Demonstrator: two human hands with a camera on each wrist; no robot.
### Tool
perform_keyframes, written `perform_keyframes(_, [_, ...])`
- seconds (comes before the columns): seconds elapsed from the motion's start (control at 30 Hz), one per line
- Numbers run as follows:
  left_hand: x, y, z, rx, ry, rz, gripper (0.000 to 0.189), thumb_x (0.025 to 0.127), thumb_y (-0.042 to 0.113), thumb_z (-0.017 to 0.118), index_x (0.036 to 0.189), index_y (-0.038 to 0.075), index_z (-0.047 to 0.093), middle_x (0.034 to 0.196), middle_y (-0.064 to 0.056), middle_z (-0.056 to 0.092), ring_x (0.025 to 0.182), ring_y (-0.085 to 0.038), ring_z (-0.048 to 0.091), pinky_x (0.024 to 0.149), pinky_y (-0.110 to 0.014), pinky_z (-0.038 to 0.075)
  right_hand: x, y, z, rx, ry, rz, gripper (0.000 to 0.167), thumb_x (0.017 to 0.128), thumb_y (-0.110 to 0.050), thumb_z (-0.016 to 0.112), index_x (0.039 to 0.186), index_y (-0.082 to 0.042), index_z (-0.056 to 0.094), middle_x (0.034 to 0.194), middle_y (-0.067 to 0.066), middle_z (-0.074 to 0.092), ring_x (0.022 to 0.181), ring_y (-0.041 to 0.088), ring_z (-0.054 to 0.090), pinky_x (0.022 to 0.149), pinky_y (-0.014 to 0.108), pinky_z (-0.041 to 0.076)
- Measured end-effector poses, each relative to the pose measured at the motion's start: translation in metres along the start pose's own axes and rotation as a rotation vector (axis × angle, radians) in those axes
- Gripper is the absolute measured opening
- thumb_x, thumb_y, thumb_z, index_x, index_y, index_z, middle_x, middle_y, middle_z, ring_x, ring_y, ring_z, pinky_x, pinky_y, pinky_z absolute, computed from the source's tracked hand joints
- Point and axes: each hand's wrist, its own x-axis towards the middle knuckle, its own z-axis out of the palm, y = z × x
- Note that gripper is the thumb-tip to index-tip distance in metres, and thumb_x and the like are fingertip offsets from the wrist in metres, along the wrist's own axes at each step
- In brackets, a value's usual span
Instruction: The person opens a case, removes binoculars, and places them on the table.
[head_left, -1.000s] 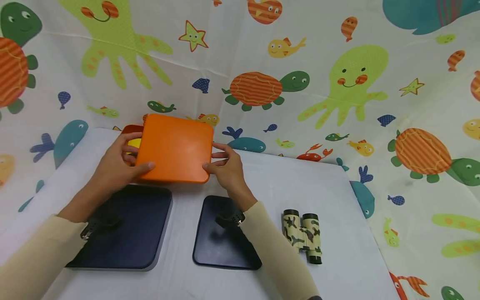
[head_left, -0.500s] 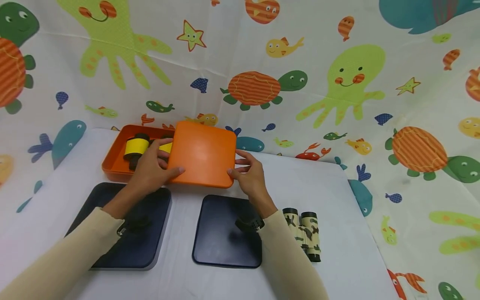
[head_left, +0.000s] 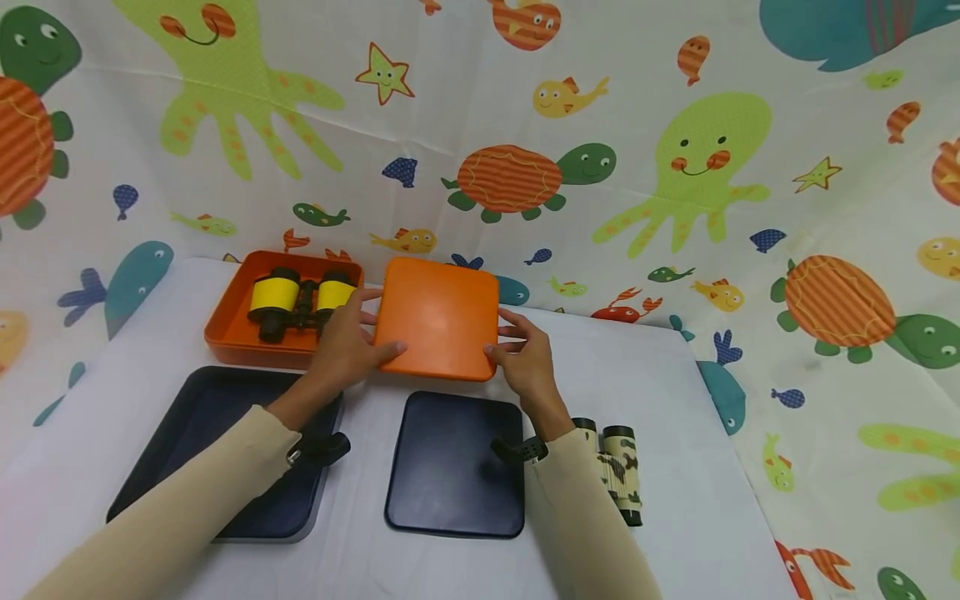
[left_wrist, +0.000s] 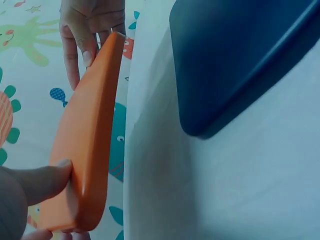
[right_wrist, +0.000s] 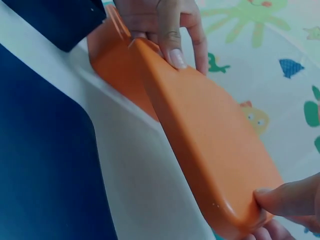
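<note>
An orange lid (head_left: 438, 321) is held up between both hands, tilted, to the right of an orange box (head_left: 225, 329). My left hand (head_left: 345, 346) pinches its left edge, thumb on the top face and fingers behind. At the opposite edge my right hand (head_left: 528, 358) pinches it the same way. Both thumbs and the lid's rounded rim show up close in the left wrist view and the right wrist view. Inside the uncovered box lie black and yellow binoculars (head_left: 275, 294), their right barrel partly behind my left hand.
A dark blue tray or box (head_left: 217, 417) stands at the left front, partly under my left arm. Beside it lies a smaller dark blue lid or tray (head_left: 453, 467). Camouflage binoculars (head_left: 621, 467) lie at the right, partly behind my right sleeve. A sea-animal curtain (head_left: 480, 100) hangs behind.
Both hands have carried the orange lid to the right and slightly down, off the orange box. The black and yellow binoculars inside have come into view.
</note>
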Motion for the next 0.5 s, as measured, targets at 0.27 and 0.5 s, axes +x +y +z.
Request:
perform_keyframes(0.27, [0.010,0.011,0.016,-0.002,-0.001,0.028,0.092,0.090,0.025,0.086,0.163,0.011,0.032,0.137,-0.026,0.056,0.110,-0.040,0.062,0.093,-0.052,0.058,0.004,0.008,-0.015,-0.020,0.036,-0.015,0.065,0.092,-0.002,0.079,0.147,-0.033,0.064,0.133,0.009,0.066,0.107,0.028,0.066,0.089,0.035,0.063])
perform_keyframes(0.5, [0.014,0.016,0.030,0.014,-0.026,-0.052,0.092,0.092,0.026,0.085,0.164,0.012,0.031,0.137,-0.026,0.055,0.112,-0.038,0.059,0.095,-0.049,0.059,0.006,0.013,-0.022,-0.027,0.052,-0.010,0.060,0.092,-0.003,0.079,0.144,-0.031,0.067,0.131,0.010,0.068,0.105,0.029,0.067,0.091,0.039,0.063])
